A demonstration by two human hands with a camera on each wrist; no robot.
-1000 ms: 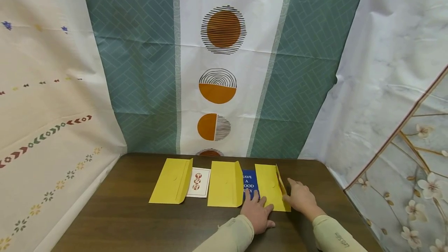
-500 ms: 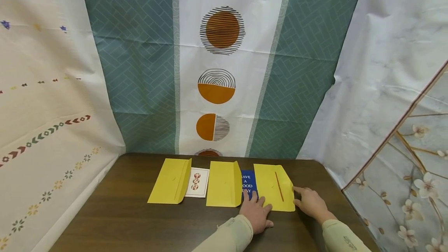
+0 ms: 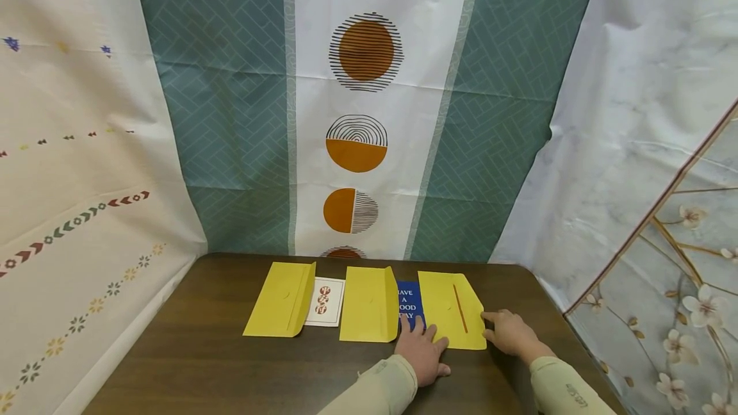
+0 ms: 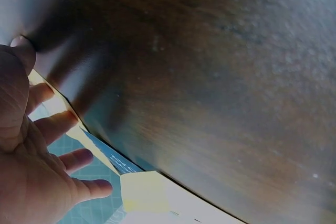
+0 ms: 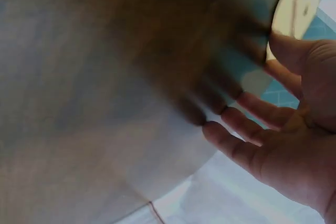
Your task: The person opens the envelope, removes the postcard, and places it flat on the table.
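My left hand [image 3: 422, 352] lies with fingers spread, its fingertips on the lower part of a blue card [image 3: 410, 300] and the lower left corner of the rightmost yellow envelope [image 3: 444, 306]. The envelope's flap is folded out flat to the right, and a thin reddish-brown strip [image 3: 460, 308] runs along its base. At the flap's right edge is my right hand [image 3: 510, 333], thumb and index fingertip touching the edge a little apart. In the right wrist view its other fingers [image 5: 247, 124] rest loosely extended on the table.
Two more yellow envelopes, one in the middle [image 3: 366, 305] and one at the left [image 3: 279, 300], lie in the same row. Between them is a white card [image 3: 325, 301] with red characters. The dark wooden table [image 3: 248, 376] meets hanging cloths [image 3: 230, 146] behind.
The right envelope's flap, earlier raised, has been turned out flat to the right, and my right hand has moved right with it. My left hand stays in place.
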